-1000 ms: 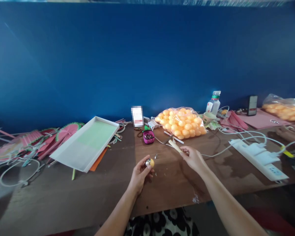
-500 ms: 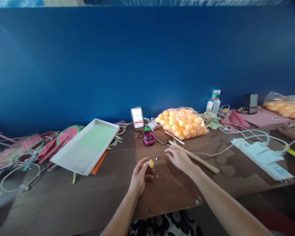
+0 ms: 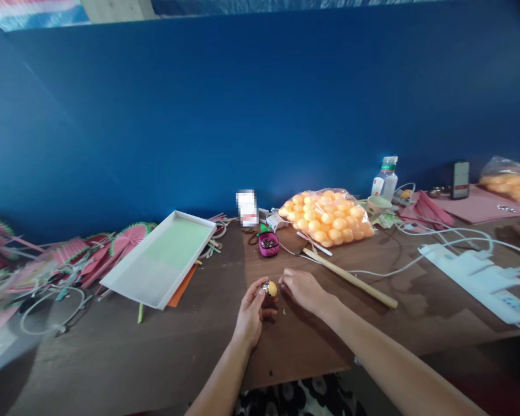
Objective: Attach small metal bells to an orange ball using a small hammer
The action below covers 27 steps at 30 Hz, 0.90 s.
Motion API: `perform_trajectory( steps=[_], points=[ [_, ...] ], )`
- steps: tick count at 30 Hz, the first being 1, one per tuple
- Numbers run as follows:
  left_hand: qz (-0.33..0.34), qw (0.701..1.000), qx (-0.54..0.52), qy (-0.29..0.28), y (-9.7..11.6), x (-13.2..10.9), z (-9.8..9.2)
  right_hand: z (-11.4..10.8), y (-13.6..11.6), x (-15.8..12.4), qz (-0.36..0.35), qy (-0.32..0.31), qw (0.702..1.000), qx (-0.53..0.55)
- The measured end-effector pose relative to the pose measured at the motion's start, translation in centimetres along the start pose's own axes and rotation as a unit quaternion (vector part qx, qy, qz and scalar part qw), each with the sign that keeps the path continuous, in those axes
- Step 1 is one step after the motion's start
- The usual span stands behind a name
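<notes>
On the brown surface, a bag of orange balls lies at the back against the blue wall, with a small pink cup of dark bits just left of it and a water bottle to its right. A wooden stick lies slanted between the bag and the hands, apart from both hands. A white tray sits tilted to the left, its near edge over an orange sheet, and beyond it paper fans lie in a heap. A white power strip with cables lies well to the right, and a phone stands by the wall. Nothing stands between the hands and the ball, a single orange one with a shiny metal piece on its left side. The left hand holds the ball just above the surface, pinched between thumb and fingers. The right hand rests just beside it, fingers curled loosely together, their tips at the ball's right side; whether they touch it cannot be told. The bottle's label and a small box by the wall are too blurred to read.
</notes>
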<state>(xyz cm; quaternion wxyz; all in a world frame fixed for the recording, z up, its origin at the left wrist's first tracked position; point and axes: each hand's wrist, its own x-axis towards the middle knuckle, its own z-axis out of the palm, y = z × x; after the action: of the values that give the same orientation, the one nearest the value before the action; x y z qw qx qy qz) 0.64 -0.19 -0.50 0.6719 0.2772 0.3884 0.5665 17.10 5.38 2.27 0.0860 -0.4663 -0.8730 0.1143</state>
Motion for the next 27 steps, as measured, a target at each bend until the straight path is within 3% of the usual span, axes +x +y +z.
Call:
perform_trajectory(
  steps=[7,12,21,27],
  points=[
    [0.000,1.000,0.008,0.003,0.1,-0.1,0.0,0.7,-0.5,-1.2,0.024,0.050,0.998,0.033],
    [0.002,1.000,-0.003,-0.023,0.3,-0.1,-0.1,1.3,-0.8,-1.7,0.008,0.052,0.993,0.102],
    [0.008,1.000,-0.005,-0.026,0.7,-0.5,0.2,0.5,-1.1,-1.8,0.002,0.053,0.979,0.198],
    [0.004,0.999,-0.023,-0.031,0.8,-0.4,0.0,0.5,-1.0,-2.1,0.040,0.085,0.973,0.213]
  ],
)
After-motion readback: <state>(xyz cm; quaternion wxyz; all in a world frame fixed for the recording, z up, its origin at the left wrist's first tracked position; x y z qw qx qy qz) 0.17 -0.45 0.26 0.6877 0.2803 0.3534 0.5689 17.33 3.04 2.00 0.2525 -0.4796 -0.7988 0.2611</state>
